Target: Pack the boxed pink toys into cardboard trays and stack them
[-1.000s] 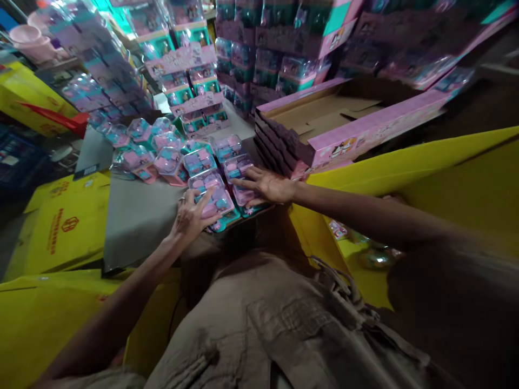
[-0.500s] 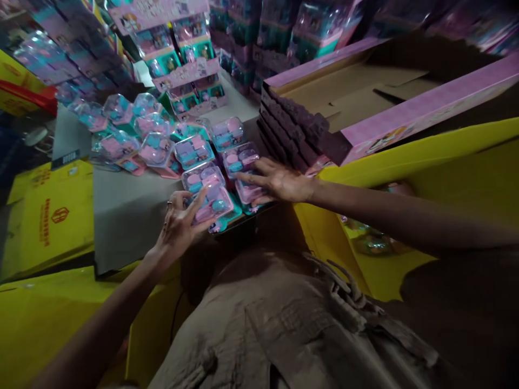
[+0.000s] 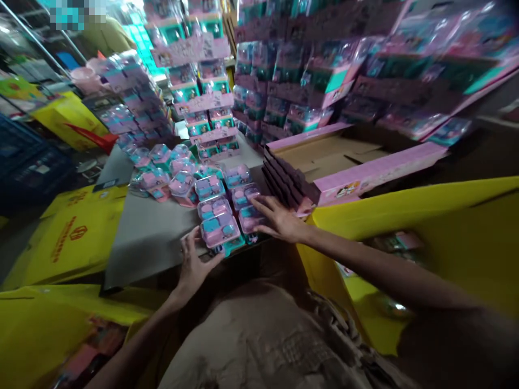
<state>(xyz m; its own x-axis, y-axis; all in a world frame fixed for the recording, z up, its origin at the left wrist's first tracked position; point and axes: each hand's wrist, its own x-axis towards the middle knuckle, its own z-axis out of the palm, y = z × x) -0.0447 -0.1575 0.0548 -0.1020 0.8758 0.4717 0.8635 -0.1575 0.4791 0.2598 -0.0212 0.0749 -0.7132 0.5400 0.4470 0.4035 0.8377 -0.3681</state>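
Observation:
Several clear plastic toy packs with pink and teal contents lie in rows on a grey board (image 3: 141,243). My left hand (image 3: 193,263) sits at the near edge of the nearest toy pack (image 3: 219,231), fingers spread against its side and thumb under its front corner. My right hand (image 3: 279,221) lies flat, fingers stretched out, on the neighbouring toy pack (image 3: 249,219) to the right. Neither hand has lifted a pack.
An open yellow carton (image 3: 425,227) stands at my right, with items inside. A stack of flat pink boxes (image 3: 324,178) lies behind my right hand. Tall piles of packed toys (image 3: 203,97) fill the back. Yellow cartons (image 3: 73,232) lie left.
My left hand slid from the top of the nearest pack down to its near edge. My right hand stayed flat on the pack beside it. The camera tilted up.

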